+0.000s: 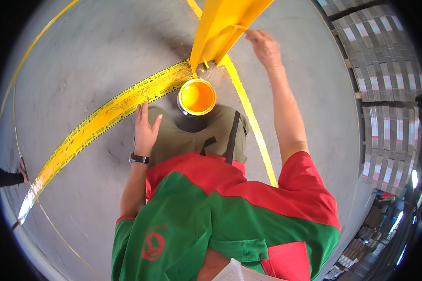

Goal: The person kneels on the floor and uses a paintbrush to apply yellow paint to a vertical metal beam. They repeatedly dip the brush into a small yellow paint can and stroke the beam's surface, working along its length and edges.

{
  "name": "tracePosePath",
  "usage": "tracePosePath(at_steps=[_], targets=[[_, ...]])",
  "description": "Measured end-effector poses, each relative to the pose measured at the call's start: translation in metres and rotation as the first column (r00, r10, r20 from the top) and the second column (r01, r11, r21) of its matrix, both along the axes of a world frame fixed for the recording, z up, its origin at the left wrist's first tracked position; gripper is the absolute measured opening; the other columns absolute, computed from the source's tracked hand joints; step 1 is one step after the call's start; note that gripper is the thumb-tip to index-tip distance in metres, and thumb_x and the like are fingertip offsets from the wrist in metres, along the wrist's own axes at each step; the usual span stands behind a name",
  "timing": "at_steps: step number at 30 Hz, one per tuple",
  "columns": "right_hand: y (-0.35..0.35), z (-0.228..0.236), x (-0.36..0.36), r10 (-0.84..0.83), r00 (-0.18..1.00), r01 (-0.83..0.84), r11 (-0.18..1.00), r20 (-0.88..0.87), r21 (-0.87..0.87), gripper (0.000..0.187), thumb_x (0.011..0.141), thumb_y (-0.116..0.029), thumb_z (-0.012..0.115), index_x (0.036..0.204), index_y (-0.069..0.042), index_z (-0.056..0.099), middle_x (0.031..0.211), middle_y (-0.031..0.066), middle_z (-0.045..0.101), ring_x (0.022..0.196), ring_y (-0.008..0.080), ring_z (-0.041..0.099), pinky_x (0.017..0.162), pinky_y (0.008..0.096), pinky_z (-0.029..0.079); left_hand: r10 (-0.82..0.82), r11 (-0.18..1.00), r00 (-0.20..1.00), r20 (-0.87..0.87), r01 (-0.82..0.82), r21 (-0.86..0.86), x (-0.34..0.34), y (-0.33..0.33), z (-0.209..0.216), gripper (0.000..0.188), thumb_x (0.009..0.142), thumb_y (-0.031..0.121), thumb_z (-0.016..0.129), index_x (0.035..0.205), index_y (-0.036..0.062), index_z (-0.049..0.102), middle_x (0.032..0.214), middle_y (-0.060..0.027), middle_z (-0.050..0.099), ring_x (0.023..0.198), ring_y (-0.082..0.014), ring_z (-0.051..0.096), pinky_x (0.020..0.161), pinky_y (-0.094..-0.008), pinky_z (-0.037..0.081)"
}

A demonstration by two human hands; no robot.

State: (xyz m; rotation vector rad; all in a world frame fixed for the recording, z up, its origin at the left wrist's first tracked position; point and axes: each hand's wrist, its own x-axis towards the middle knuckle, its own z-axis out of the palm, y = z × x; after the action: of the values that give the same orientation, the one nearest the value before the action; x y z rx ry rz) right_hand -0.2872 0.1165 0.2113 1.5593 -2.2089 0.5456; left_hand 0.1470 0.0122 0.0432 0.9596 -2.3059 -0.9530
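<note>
My right hand (266,48) is closed on a small paintbrush (239,27), its tip against the inner face of a yellow steel column (213,35). Most of the brush is hidden by my fingers and the column's edge. My left hand (146,129) is open, fingers stretched out beside my knee, fingertips at the edge of a yellow-painted floor strip (109,111) bordered with printed tape. Between my knees and the column's foot stands a round paint can (197,97), its lid off and yellow paint inside.
A narrow yellow line (249,117) runs along the grey floor (321,93) to my right. Stacks of bundled flat cardboard (384,61) stand at the far right. Another person's foot (23,169) shows at the left edge. Yellow drips lie by the column's base.
</note>
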Motion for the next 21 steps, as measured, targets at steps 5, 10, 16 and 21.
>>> tracePosePath(at_steps=[5, 10, 16, 21], targets=[[0.002, 0.019, 0.012, 0.002, 1.000, -0.012, 0.874, -0.022, -0.486, 0.014, 0.089, -0.007, 0.075, 0.103, -0.010, 0.074, 0.086, 0.0090, 0.072, 0.074, 0.0268, 0.068, 0.065, 0.0368, 0.055, 0.130, 0.991, 0.990, -0.059, -0.131, -0.023, 0.016, -0.003, -0.001, 0.069, 0.097, 0.026, 0.071, 0.152, -0.0044, 0.041, 0.150, -0.0302, 0.049, 0.142, -0.0498, 0.041, 0.117, -0.0522, 0.038], [0.012, -0.005, 0.081, 0.007, 0.987, 0.041, 0.954, 0.160, -0.297, 0.012, 0.088, -0.009, 0.076, 0.100, -0.009, 0.073, 0.078, 0.0108, 0.071, 0.062, 0.0280, 0.067, 0.058, 0.0372, 0.055, 0.131, 0.990, 0.990, -0.061, -0.127, 0.062, 0.012, -0.006, -0.002, 0.066, 0.097, 0.020, 0.071, 0.151, -0.0063, 0.042, 0.152, -0.0279, 0.049, 0.144, -0.0432, 0.043, 0.118, -0.0466, 0.038], [-0.043, -0.029, 0.118, 0.148, 0.988, -0.153, 0.967, -0.038, -0.202, 0.010, 0.091, -0.011, 0.076, 0.099, -0.008, 0.072, 0.072, 0.0123, 0.070, 0.061, 0.0275, 0.068, 0.056, 0.0369, 0.054, 0.113, 0.991, 0.975, -0.191, -0.097, 0.089, 0.002, -0.008, -0.005, 0.066, 0.096, 0.023, 0.072, 0.149, -0.0040, 0.045, 0.148, -0.0298, 0.051, 0.142, -0.0480, 0.043, 0.116, -0.0511, 0.039], [-0.094, -0.023, 0.116, 0.068, 0.990, -0.072, 0.997, -0.122, -0.027, 0.016, 0.096, -0.024, 0.071, 0.098, -0.008, 0.071, 0.070, 0.0141, 0.071, 0.061, 0.0332, 0.070, 0.055, 0.0422, 0.055, 0.127, 0.983, 0.951, -0.283, -0.083, 0.162, -0.004, -0.007, -0.014, 0.065, 0.096, 0.023, 0.073, 0.150, -0.0019, 0.046, 0.148, -0.0278, 0.052, 0.141, -0.0482, 0.044, 0.116, -0.0508, 0.039]])
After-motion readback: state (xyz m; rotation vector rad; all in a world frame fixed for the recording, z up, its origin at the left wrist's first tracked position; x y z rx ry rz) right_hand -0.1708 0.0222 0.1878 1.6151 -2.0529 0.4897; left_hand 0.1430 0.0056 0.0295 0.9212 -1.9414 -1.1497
